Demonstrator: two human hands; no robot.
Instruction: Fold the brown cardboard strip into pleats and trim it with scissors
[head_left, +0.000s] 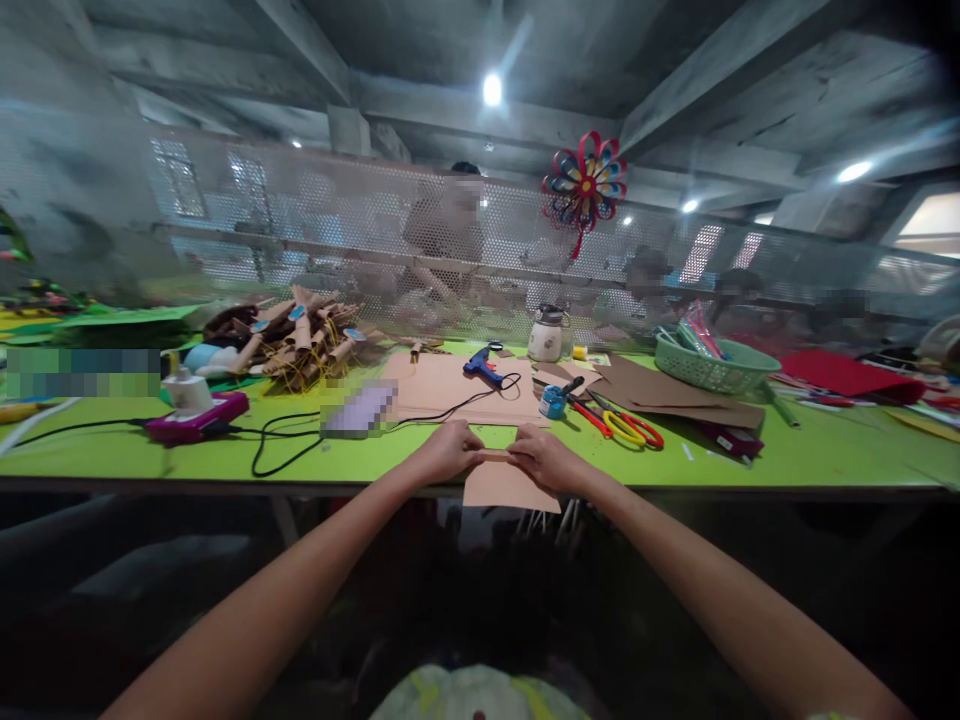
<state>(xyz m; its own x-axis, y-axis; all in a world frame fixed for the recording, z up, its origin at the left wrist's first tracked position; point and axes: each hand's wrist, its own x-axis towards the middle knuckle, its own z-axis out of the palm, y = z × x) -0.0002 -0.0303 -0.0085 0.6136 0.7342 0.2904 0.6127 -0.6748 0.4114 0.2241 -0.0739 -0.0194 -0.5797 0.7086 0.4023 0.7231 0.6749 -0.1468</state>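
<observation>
Brown card, a small sheet [508, 482], lies at the near edge of the green table [825, 455] and hangs partly over it; its far edge is rolled or folded into a narrow strip, and both hands grip that strip; the left hand [448, 452] pinches the strip's left end with fingers curled together over it; the right hand [546, 458] pinches the right end the same way, thumb toward the middle; the two hands sit close, nearly touching across the roll. Just beyond them lies a larger brown sheet [450, 390], with a blue glue gun [482, 368] resting on it and its black cord trailing left; to the right of that are red and yellow scissors [626, 425], a small blue pot [553, 402] and a white jar [546, 335]; farther right stands a green basket [712, 365]; to the left is a pile of rolled card pieces [300, 335]; a perforated screen [337, 225] rises behind the table, with a red paper flower [585, 185] hung on it.
</observation>
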